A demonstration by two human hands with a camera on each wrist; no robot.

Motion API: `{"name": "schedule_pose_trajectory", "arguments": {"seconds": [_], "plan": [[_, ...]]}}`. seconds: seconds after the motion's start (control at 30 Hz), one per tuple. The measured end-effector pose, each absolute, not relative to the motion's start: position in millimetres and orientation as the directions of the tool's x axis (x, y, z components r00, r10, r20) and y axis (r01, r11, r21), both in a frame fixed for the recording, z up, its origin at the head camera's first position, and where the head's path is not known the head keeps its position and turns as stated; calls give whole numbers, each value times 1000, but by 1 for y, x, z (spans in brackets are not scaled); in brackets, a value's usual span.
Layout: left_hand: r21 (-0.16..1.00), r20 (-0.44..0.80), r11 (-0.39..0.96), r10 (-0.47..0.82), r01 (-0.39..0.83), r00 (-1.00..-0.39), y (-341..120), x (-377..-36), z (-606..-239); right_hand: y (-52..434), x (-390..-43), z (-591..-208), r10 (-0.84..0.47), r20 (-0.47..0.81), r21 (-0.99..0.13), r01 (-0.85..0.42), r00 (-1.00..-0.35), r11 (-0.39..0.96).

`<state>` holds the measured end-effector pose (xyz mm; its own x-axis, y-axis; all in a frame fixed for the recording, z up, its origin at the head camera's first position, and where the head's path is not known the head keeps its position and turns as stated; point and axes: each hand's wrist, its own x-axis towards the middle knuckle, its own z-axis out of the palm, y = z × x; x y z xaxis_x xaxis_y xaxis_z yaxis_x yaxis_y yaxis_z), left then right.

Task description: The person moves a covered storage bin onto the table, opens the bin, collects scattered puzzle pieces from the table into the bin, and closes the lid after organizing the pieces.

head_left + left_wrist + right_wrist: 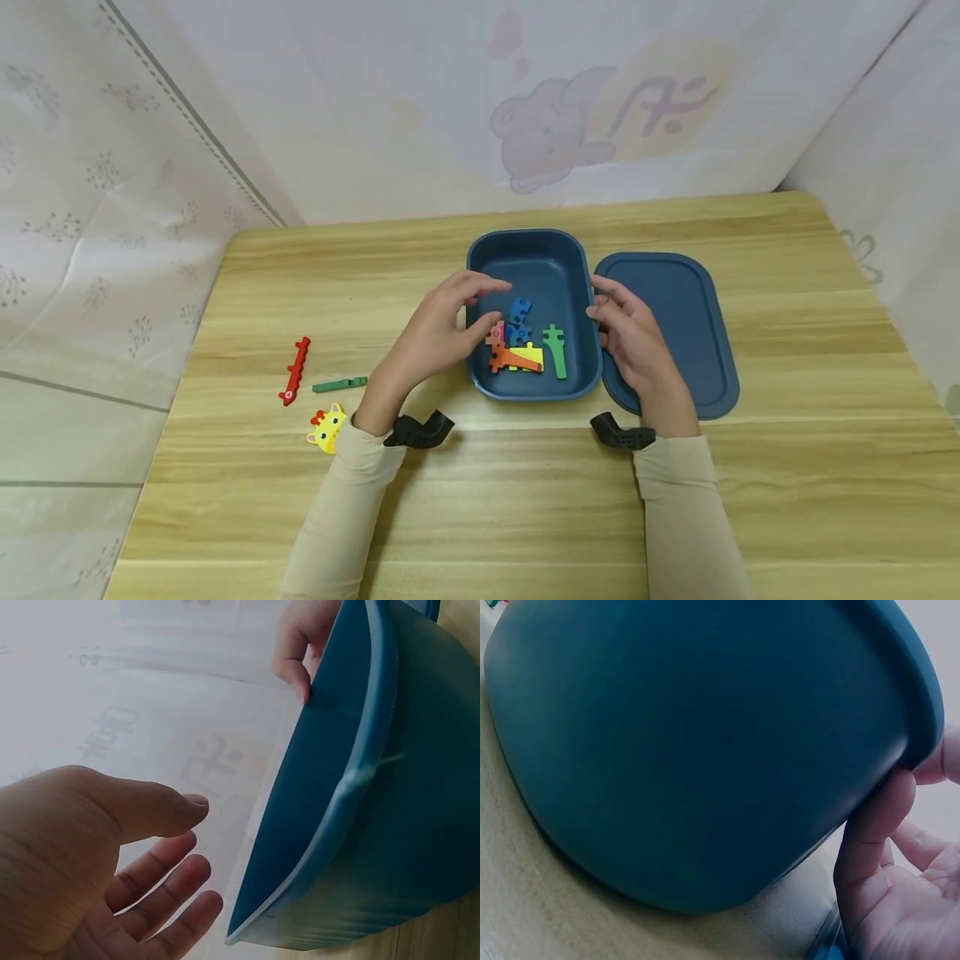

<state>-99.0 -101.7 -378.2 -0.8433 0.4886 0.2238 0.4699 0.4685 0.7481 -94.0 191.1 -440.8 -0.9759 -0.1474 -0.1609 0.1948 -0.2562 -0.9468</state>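
A dark blue box stands uncovered on the table, with several puzzle pieces inside: a green one, an orange one, a yellow one, a blue one and a pink one. Over the box's left rim reaches my left hand, thumb and fingers apart with nothing between them; the left wrist view shows it beside the box wall. At the opposite side my right hand holds the right rim. Its thumb lies against the outer wall under the rim.
Right of the box lies its flat blue lid, partly beneath my right hand. On the left are a red piece, a green strip and a yellow animal head, partly covered by my left sleeve. A patterned curtain hangs behind the table.
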Motion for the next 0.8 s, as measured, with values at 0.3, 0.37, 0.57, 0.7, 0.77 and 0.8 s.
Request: {"name": "schedule_pose_trajectory", "arguments": {"seconds": [0.3, 0.37, 0.57, 0.7, 0.77, 0.8], "plan": [[759, 209, 467, 486, 454, -848, -107, -97, -375, 190, -94, -440, -145, -157, -949, 190, -977, -250], [759, 207, 468, 486, 453, -849, -110, -97, -373, 190, -95, -441, -148, -158, -950, 191, -976, -248], [747, 205, 482, 487, 457, -849, -116, -95, -371, 190, -93, -441, -146, -165, -947, 198, -975, -252], [739, 186, 513, 467, 436, -865, -123, -94, -371, 190, -92, -440, -145, -167, -946, 199, -975, -255], [737, 179, 526, 454, 424, -873, -127, -93, -371, 190, -92, -439, -143, -165, -946, 198, -976, -256], [737, 177, 530, 448, 420, -876, -129, -93, -371, 190, -92, -439, -143, -164, -946, 197, -976, -258]]}}
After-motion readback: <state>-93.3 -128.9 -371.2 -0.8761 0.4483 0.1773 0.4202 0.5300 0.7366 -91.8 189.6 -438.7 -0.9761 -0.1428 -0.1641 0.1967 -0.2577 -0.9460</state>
